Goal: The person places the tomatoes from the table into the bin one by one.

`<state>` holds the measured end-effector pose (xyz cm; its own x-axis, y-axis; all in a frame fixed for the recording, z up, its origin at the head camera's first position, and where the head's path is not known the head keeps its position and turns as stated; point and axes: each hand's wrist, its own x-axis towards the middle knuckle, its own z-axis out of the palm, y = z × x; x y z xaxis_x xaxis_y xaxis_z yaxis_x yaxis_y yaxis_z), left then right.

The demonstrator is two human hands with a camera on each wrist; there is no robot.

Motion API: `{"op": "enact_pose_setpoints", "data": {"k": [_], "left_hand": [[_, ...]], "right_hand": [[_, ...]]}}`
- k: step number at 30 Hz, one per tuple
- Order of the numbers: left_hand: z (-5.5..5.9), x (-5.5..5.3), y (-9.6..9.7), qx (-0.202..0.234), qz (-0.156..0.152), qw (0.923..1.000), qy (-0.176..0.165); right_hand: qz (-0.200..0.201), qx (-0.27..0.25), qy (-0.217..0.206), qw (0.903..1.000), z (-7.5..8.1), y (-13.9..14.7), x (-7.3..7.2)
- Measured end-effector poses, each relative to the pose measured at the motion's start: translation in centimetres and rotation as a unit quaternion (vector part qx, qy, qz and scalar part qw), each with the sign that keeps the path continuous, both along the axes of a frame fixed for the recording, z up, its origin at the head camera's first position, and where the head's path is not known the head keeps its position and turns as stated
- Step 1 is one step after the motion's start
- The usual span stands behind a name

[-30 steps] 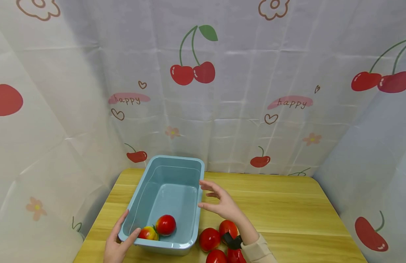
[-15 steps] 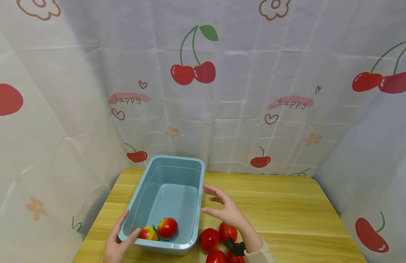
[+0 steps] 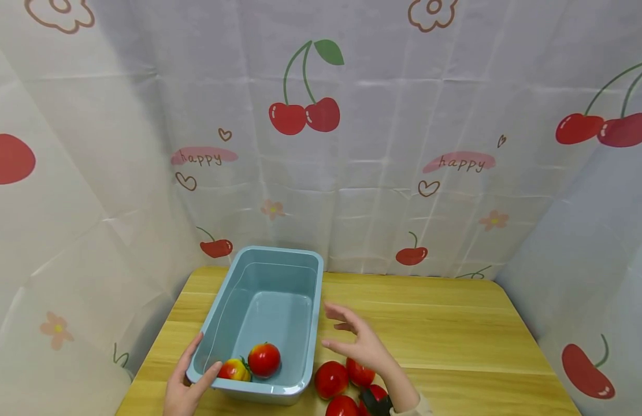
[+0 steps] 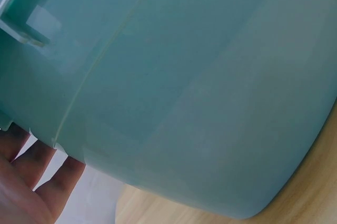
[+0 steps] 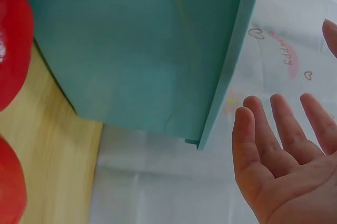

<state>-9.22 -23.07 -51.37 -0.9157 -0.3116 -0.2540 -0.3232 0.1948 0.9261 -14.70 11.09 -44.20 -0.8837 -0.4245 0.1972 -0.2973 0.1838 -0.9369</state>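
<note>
A light blue plastic bin (image 3: 281, 312) stands on the table's left side. My left hand (image 3: 184, 394) grips its near left corner, thumb over the rim and fingers against the outer wall; in the left wrist view the fingers (image 4: 39, 168) meet that wall. Inside, at the near end, lie a red tomato (image 3: 264, 359) and a yellow-red tomato (image 3: 234, 370), side by side. My right hand (image 3: 361, 342) hovers right of the bin, fingers loosely bent and holding nothing. Below it sit several red tomatoes (image 3: 331, 379), partly covered by the wrist and its black strap.
The wooden table (image 3: 445, 335) extends right of the tomatoes. A white curtain (image 3: 362, 231) with printed cherries hangs behind the table and at both sides. The bin's far end stands close to it.
My right hand has drawn back from the bin's right rim, toward me and slightly right. The red tomato in the bin has rolled a little nearer. My left hand has stayed put.
</note>
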Motion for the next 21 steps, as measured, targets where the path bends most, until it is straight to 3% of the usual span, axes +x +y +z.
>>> {"op": "enact_pose_setpoints", "data": {"k": [12, 21], "left_hand": [[0.0, 0.2, 0.1, 0.009, 0.001, 0.9997, 0.024], [0.1, 0.2, 0.2, 0.004, 0.002, 0.9997, 0.024]], "right_hand": [[-0.013, 0.003, -0.008, 0.9999, -2.2, 1.6, 0.5], [-0.027, 0.006, -0.014, 0.9995, -3.2, 3.0, 1.0]]}}
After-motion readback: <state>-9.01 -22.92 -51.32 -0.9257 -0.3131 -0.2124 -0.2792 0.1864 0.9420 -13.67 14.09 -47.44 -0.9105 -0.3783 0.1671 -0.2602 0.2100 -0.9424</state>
